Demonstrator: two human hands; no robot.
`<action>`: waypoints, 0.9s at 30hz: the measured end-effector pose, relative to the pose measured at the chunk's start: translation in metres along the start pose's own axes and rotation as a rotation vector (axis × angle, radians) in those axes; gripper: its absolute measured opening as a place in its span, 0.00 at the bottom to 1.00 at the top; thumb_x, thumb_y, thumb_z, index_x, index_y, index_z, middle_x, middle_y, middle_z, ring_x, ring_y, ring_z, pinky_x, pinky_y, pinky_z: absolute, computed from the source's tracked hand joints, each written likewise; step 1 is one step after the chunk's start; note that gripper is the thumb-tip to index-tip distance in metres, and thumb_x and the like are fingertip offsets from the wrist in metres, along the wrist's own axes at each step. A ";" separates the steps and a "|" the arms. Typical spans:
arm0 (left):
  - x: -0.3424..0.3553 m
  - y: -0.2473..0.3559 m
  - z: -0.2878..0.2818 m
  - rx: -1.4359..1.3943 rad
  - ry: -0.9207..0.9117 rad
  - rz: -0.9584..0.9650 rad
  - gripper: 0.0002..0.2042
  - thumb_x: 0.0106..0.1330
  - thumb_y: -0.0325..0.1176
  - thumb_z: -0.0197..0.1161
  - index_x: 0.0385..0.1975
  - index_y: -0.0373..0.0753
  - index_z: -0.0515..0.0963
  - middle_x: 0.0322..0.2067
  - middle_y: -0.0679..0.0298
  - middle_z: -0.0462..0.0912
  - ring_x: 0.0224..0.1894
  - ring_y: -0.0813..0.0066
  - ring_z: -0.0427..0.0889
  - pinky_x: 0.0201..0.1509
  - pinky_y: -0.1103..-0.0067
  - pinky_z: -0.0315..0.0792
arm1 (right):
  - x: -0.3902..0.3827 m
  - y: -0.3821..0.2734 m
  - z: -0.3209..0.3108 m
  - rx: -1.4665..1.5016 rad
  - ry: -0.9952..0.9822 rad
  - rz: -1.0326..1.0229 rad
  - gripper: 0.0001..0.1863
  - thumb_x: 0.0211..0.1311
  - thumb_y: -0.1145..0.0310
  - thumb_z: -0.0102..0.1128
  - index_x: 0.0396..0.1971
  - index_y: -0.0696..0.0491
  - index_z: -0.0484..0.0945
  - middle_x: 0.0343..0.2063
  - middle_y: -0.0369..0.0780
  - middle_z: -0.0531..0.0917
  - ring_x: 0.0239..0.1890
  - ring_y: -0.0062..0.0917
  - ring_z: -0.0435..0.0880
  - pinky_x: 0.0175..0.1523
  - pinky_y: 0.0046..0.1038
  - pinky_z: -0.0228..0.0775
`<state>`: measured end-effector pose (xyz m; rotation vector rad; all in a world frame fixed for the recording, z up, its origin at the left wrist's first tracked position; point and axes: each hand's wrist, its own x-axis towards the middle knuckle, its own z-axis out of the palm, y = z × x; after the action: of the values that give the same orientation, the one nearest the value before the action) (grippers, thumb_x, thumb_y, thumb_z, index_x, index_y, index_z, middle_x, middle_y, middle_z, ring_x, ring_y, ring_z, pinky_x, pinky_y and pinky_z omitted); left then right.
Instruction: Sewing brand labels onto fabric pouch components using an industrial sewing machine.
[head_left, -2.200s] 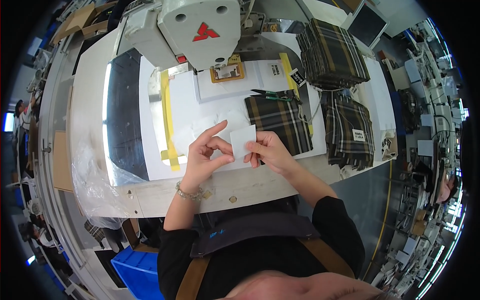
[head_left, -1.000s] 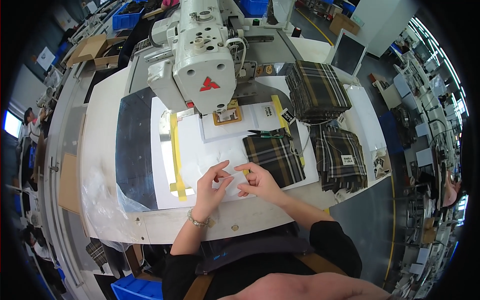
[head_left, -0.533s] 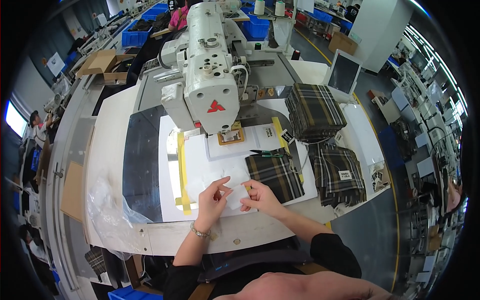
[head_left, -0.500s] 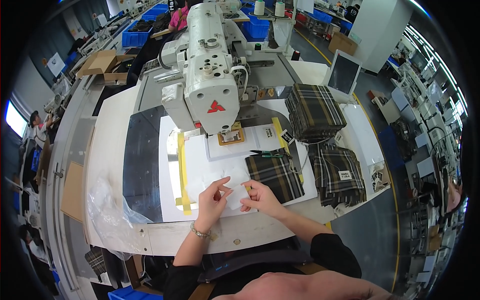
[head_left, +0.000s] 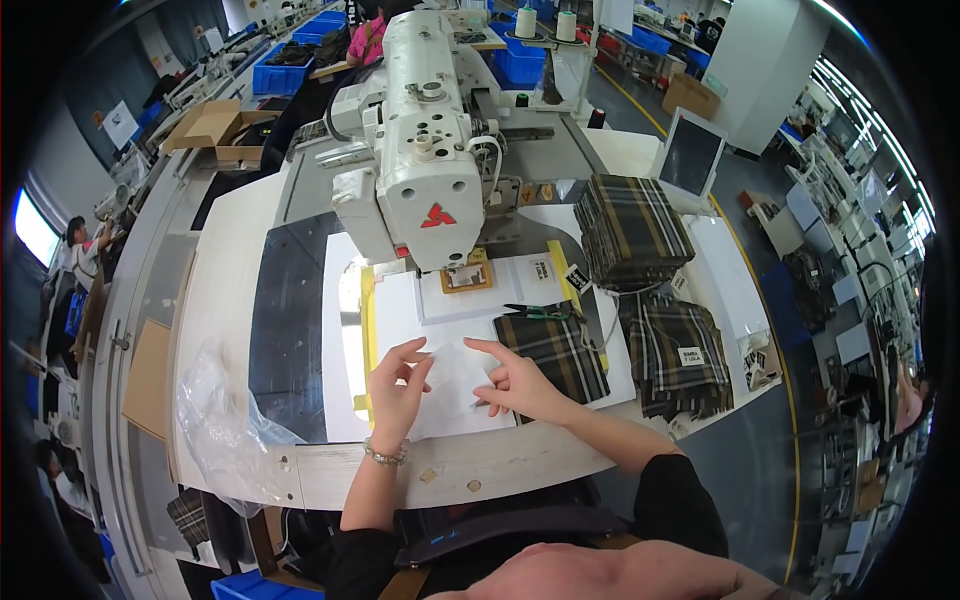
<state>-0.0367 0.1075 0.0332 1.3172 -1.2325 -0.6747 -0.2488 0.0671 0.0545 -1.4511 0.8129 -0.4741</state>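
Observation:
A thin white sheet (head_left: 452,378) spreads between my hands above the white work board, its outline faint against it. My left hand (head_left: 398,392) is at its left side, index finger stretched out and thumb apart. On the other side, my right hand (head_left: 522,386) points its index finger forward, while its thumb and lower fingers pinch near the sheet's edge. Right of the sheet lies a dark plaid fabric piece (head_left: 555,352), with green-handled thread snips (head_left: 540,311) across its far edge. Beyond my hands, a small gold-framed clamp (head_left: 467,277) sits under the sewing machine head (head_left: 432,205).
A tall stack of plaid pieces (head_left: 632,232) stands at right, with more labelled plaid pieces (head_left: 680,352) nearer me. Yellow tape (head_left: 367,345) marks the board's left side. A clear plastic bag (head_left: 225,425) lies at the table's left edge. A screen (head_left: 690,152) stands behind the stack.
My hands have moved apart; before, both were close together on a small white piece. The white sheet now looks wider between them. My left hand's fingers have spread.

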 end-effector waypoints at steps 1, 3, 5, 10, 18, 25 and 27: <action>0.003 0.002 -0.001 0.010 0.001 0.021 0.14 0.60 0.21 0.66 0.46 0.35 0.79 0.28 0.65 0.85 0.18 0.85 0.75 0.21 0.88 0.70 | 0.003 -0.004 0.000 -0.040 0.001 0.004 0.37 0.60 0.69 0.62 0.69 0.47 0.58 0.18 0.37 0.81 0.22 0.22 0.83 0.29 0.22 0.72; 0.012 0.007 -0.005 0.043 0.004 0.072 0.13 0.60 0.20 0.65 0.45 0.35 0.79 0.29 0.64 0.86 0.18 0.85 0.76 0.21 0.87 0.71 | 0.009 -0.010 -0.004 -0.334 -0.030 -0.013 0.37 0.60 0.64 0.64 0.68 0.48 0.59 0.16 0.37 0.79 0.21 0.27 0.82 0.31 0.26 0.73; 0.022 0.011 -0.010 0.076 -0.026 0.115 0.13 0.60 0.19 0.65 0.45 0.33 0.79 0.30 0.63 0.86 0.20 0.85 0.77 0.21 0.88 0.73 | 0.017 -0.015 -0.012 -0.605 -0.005 -0.039 0.37 0.59 0.60 0.66 0.67 0.48 0.60 0.17 0.38 0.79 0.22 0.31 0.81 0.34 0.29 0.74; 0.044 0.016 -0.005 0.093 -0.123 0.147 0.13 0.58 0.20 0.67 0.43 0.34 0.80 0.29 0.64 0.86 0.20 0.86 0.76 0.21 0.88 0.73 | 0.034 -0.026 -0.033 -0.750 0.249 -0.371 0.35 0.56 0.55 0.68 0.63 0.48 0.66 0.35 0.41 0.82 0.34 0.31 0.82 0.38 0.33 0.75; 0.070 0.005 0.025 0.181 -0.292 0.251 0.13 0.58 0.22 0.69 0.43 0.35 0.80 0.28 0.64 0.86 0.19 0.85 0.76 0.21 0.87 0.71 | 0.069 -0.032 -0.051 -0.215 0.098 -0.172 0.08 0.59 0.70 0.65 0.33 0.60 0.80 0.30 0.38 0.83 0.29 0.21 0.82 0.35 0.22 0.73; 0.090 -0.018 0.029 0.220 -0.322 0.205 0.07 0.59 0.24 0.69 0.36 0.34 0.82 0.29 0.63 0.84 0.19 0.83 0.77 0.22 0.86 0.72 | 0.095 -0.004 -0.066 -0.147 0.086 -0.295 0.07 0.61 0.73 0.63 0.34 0.62 0.81 0.28 0.37 0.85 0.32 0.15 0.81 0.37 0.20 0.72; 0.094 -0.026 0.031 0.222 -0.343 0.204 0.05 0.59 0.24 0.68 0.34 0.34 0.83 0.28 0.63 0.84 0.20 0.82 0.79 0.23 0.85 0.73 | 0.101 0.002 -0.070 -0.155 0.089 -0.301 0.07 0.61 0.72 0.63 0.34 0.62 0.81 0.27 0.37 0.85 0.31 0.15 0.80 0.37 0.20 0.72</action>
<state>-0.0317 0.0056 0.0294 1.2644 -1.7363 -0.6469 -0.2344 -0.0535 0.0373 -1.7161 0.7161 -0.7201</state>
